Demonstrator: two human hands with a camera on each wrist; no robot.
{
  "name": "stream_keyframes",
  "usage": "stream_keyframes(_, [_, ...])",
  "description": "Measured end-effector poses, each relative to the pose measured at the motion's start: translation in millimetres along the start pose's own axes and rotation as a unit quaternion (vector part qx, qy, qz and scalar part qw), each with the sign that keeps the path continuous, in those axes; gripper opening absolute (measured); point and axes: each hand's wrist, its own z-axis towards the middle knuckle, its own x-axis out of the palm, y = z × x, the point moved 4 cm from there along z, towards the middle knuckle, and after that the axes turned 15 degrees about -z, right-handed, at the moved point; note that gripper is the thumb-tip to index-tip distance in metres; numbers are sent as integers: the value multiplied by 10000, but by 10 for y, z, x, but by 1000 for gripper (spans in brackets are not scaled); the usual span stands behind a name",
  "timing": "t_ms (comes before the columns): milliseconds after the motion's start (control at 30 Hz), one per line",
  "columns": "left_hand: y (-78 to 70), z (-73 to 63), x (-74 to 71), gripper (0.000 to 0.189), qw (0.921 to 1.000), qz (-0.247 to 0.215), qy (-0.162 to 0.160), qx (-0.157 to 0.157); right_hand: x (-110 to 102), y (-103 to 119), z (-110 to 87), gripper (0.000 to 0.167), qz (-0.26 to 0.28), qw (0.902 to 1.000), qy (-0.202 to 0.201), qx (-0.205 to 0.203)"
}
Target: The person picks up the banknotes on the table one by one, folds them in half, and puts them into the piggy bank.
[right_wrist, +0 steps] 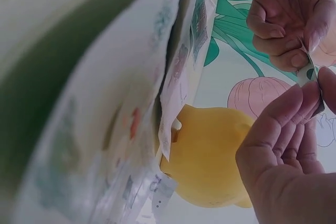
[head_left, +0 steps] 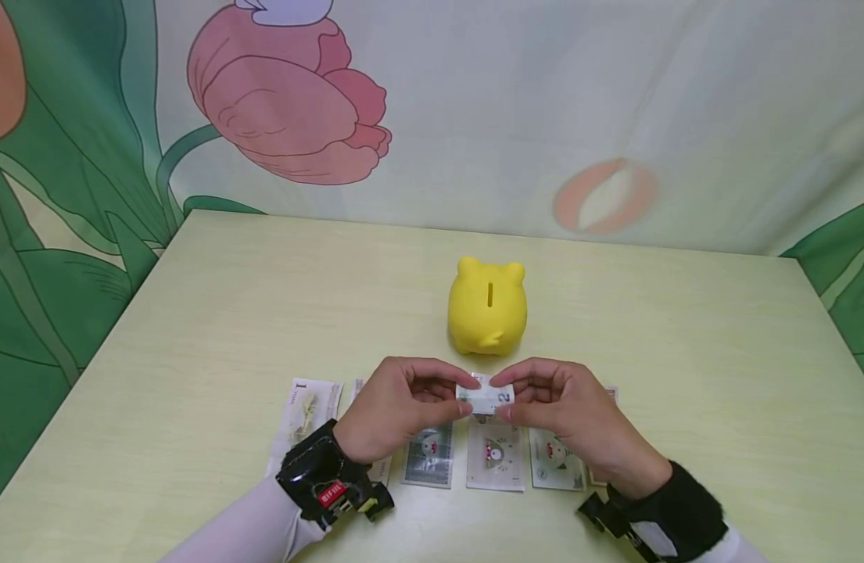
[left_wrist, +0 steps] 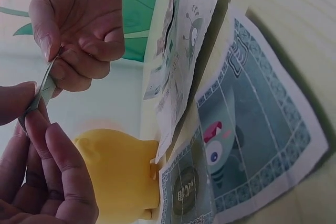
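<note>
A small folded play banknote [head_left: 485, 397] with a 2 printed on it is held flat above the table. My left hand [head_left: 392, 407] pinches its left end between thumb and forefinger. The right hand [head_left: 575, 418] pinches the other end the same way, as the left wrist view also shows of this folded note [left_wrist: 46, 85]. Just beyond the hands stands a yellow piggy bank [head_left: 484, 317], its coin slot on top and its curly tail toward me. Beneath the hands lie several play banknotes in a row, among them a dark blue-grey note [head_left: 429, 461] and a pale note [head_left: 495, 463].
At the row's left end lies a note marked 1 [head_left: 312, 403], partly behind my left wrist. A greenish note [head_left: 554, 461] lies by my right hand, which partly covers another note at the right end. Behind the wooden table [head_left: 298, 281] hangs a flower-patterned cloth [head_left: 474, 102].
</note>
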Motion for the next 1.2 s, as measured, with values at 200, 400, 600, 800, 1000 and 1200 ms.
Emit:
stream_keyframes(200, [17,-1,-3,25,9999,128,-65,-13,10,-20,8,39,-60,9999,-60,101])
stream_keyframes(400, [19,-9,-2,23,9996,215,-155,-82,12,-32,13,37,-86,9999,-58,114])
stream_keyframes(600, [7,-12,-8,21,9993,309,-214,-32,15,-29,20,33,-101,9998,-69,160])
stream_keyframes(800, [9,-11,-17,21,9996,207,-175,1,24,-21,33,30,-122,9995,-57,281])
stream_keyframes(1000, [20,0,-24,20,9998,173,-138,1,24,9,18,29,-71,9998,20,176])
stream_keyframes(1200, [26,8,-16,20,9999,105,-62,15,31,19,16,28,2,9999,72,142])
